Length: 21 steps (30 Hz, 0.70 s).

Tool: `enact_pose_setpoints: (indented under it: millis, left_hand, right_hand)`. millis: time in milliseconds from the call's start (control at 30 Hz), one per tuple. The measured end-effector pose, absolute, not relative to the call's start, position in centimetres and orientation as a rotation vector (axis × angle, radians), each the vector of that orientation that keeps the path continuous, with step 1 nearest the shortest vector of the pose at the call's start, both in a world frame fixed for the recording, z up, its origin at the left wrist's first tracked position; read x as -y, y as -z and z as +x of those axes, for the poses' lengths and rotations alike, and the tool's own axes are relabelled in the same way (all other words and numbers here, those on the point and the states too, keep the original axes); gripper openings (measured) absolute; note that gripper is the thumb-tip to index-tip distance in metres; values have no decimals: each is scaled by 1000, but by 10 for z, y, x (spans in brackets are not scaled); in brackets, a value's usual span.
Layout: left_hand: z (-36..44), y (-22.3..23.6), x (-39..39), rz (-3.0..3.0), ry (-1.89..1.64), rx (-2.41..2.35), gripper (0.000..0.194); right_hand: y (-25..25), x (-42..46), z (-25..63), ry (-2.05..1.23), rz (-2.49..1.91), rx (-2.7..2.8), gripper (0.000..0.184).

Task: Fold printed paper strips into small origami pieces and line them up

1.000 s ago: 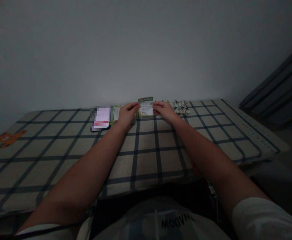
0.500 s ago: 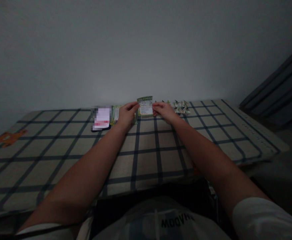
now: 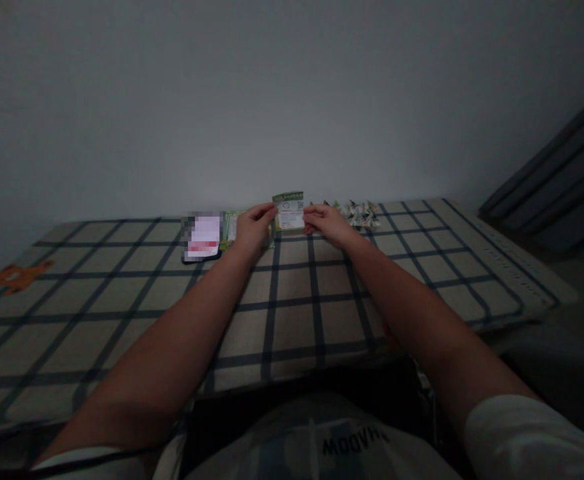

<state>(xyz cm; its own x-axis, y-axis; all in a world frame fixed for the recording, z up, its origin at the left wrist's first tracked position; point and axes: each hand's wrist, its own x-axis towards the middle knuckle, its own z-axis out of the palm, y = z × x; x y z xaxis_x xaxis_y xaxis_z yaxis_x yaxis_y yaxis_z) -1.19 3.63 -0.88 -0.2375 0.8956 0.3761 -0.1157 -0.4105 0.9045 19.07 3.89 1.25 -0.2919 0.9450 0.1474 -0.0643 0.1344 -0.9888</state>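
Between my two hands a small green-and-white printed packet or sheet is held up, its printed side toward me. My left hand pinches its left edge. At its right edge, the fingers of my right hand are closed on it. Beneath and beside my left hand lie more flat green-and-white printed pieces, partly covered by the hand. Just past my right hand is a cluster of small folded pieces with pointed corners; my hand hides part of it.
A phone with a lit, blurred screen lies left of the printed pieces. The checked cloth covers the table, with an orange animal figure at its left. Behind stands a pale wall; a dark curtain hangs at the right.
The held packet has shifted very slightly left and its lower part has tilted a little. Both hands keep their grip on it; the other things stay where they were.
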Motion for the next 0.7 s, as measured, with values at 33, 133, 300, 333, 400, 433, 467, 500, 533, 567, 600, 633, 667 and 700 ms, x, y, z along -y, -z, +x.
enact_pose_setpoints:
  millis: [33, 133, 300, 333, 400, 433, 467, 500, 533, 567, 600, 633, 667, 700]
  left_hand:
    - [-12, 9, -37, 1254, -1749, -1011, 34]
    - [-13, 9, -38, 1224, -1778, -1007, 36]
    - [-13, 9, -39, 1252, -1791, -1013, 38]
    - [-13, 9, -39, 1256, -1792, -1019, 38]
    - [-12, 9, -38, 1260, -1787, -1033, 37]
    - [-12, 8, -38, 1258, -1786, -1036, 37]
    - [-12, 8, -37, 1254, -1787, -1038, 37]
    - [-12, 8, -37, 1250, -1791, -1038, 37]
    - [-12, 7, -37, 1246, -1797, -1037, 37]
    - [-12, 7, -36, 1243, -1803, -1037, 37]
    - [-12, 7, -36, 1243, -1806, -1040, 36]
    - [-13, 7, -37, 1242, -1808, -1048, 36]
    - [-13, 7, -37, 1241, -1809, -1057, 35]
    - [-13, 7, -38, 1240, -1809, -1065, 35]
  right_hand:
    - [-13, -38, 191, -1354, -919, 1450, 15]
    - [-15, -36, 190, -1412, -943, 1451, 20]
    - [-16, -34, 189, -1379, -928, 1485, 11]
    - [-16, -34, 189, -1364, -923, 1492, 10]
    - [-16, -35, 189, -1349, -926, 1501, 9]
    - [-16, -34, 190, -1353, -932, 1500, 9]
    - [-17, -34, 190, -1366, -938, 1497, 10]
    - [-17, -33, 190, -1384, -942, 1495, 11]
    - [-18, -33, 190, -1404, -946, 1496, 13]
    - [-18, -33, 190, -1418, -948, 1500, 15]
    - [-18, -32, 190, -1424, -949, 1506, 15]
    - [-18, -32, 190, -1419, -949, 1511, 15]
    - [-18, -32, 189, -1408, -949, 1516, 14]
    - [-18, -33, 189, -1395, -948, 1518, 13]
